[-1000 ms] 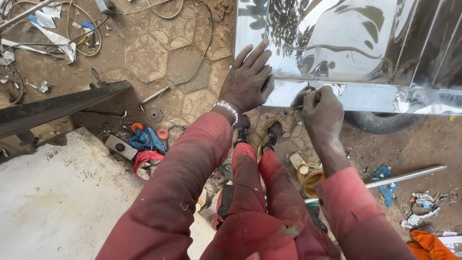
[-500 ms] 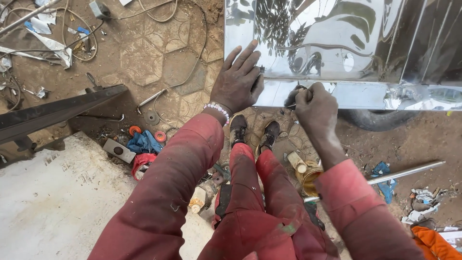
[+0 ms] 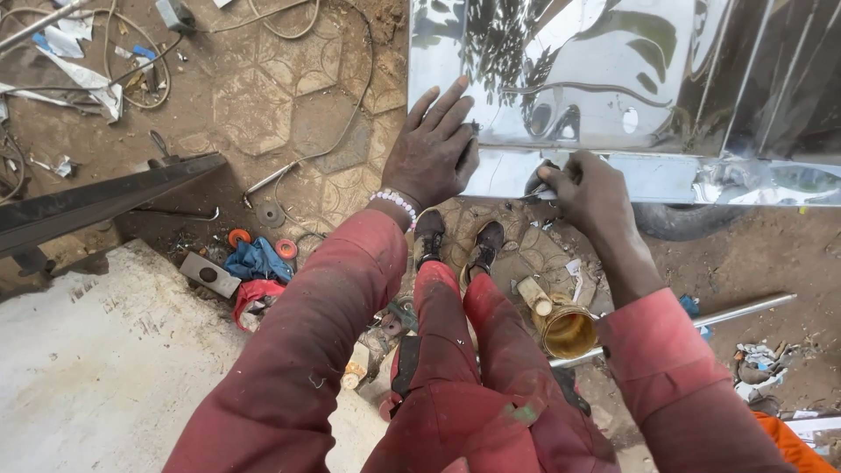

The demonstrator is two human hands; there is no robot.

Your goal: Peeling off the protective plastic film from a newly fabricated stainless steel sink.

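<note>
Over a littered dirt floor (image 3: 289, 114), the left hand (image 3: 431, 153) is lying flat, fingers spread, steadying the shiny mirror-polished steel sheet (image 3: 604, 79) — the right hand (image 3: 589, 188) is closing its fingers round a small dark tool (image 3: 536, 186) at the sheet's edge.

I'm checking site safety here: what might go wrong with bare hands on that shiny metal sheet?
1. The left hand lies flat at the corner of the polished metal sheet, bare, so the edge could cut it.
2. The right hand grips a small tool at the sheet's lower edge, near the other hand; a slip might strike it.
3. Cables and a metal rod lie around the feet, likely trip hazards.
</note>
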